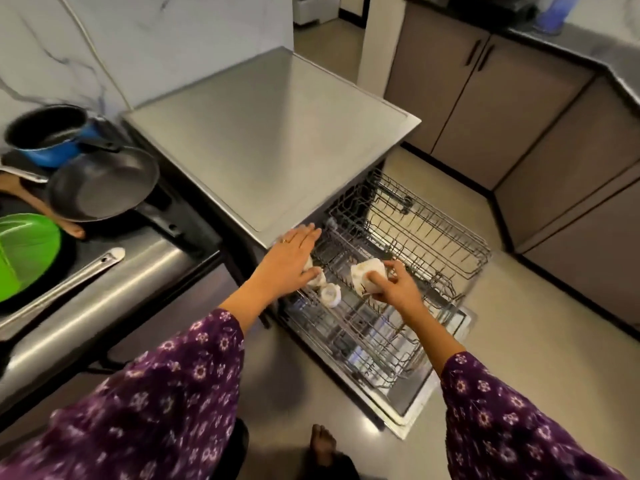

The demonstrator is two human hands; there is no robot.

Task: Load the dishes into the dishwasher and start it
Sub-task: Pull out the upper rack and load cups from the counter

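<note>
The dishwasher (270, 133) stood open, its upper rack (426, 233) pulled out. Over the rack's front the right hand (394, 289) curled its fingers round a white cup (365, 273). At the rack's left edge the left hand (294, 258) lay, fingers straight, above two other cups (330, 294).

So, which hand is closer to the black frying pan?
Left. The left hand is at the left edge of the rack, to the right of the frying pan. The right hand is farther right, holding a white cup over the rack.
</note>
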